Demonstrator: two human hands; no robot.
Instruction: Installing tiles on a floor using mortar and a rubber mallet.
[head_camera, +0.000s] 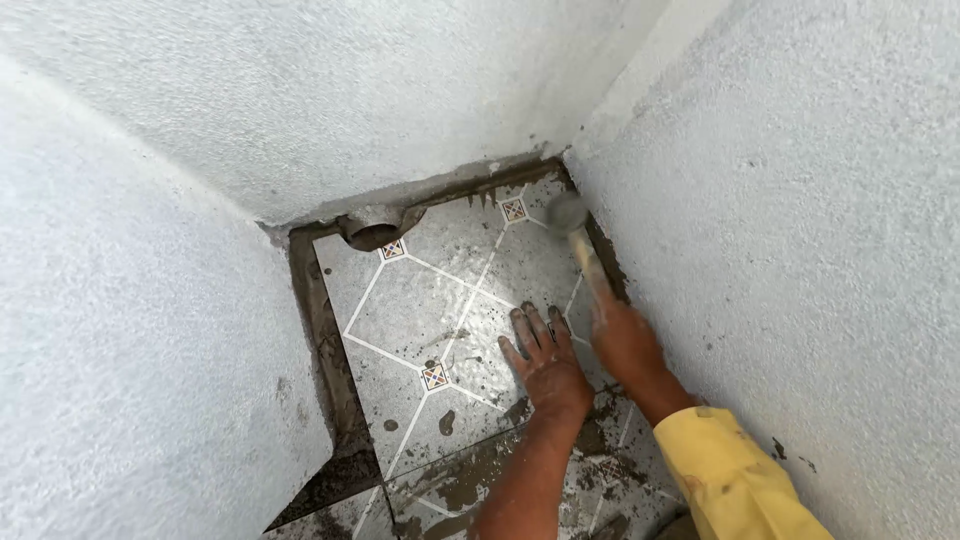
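A grey patterned floor tile (430, 300) with white diagonal lines and small coloured diamonds lies in a narrow corner between rough white walls. My left hand (545, 360), smeared with mortar, rests flat on the tile with fingers spread. My right hand (622, 335), in a yellow sleeve (730, 480), grips the wooden handle of a mallet. The blurred mallet head (566, 212) is over the tile's far right corner, close to the right wall.
Wet dark mortar (325, 340) shows in the gap along the tile's left and far edges. A round pipe opening (375, 235) sits at the far edge by the wall. A second mortar-smeared tile (480, 485) lies nearer me. Rough white walls enclose three sides.
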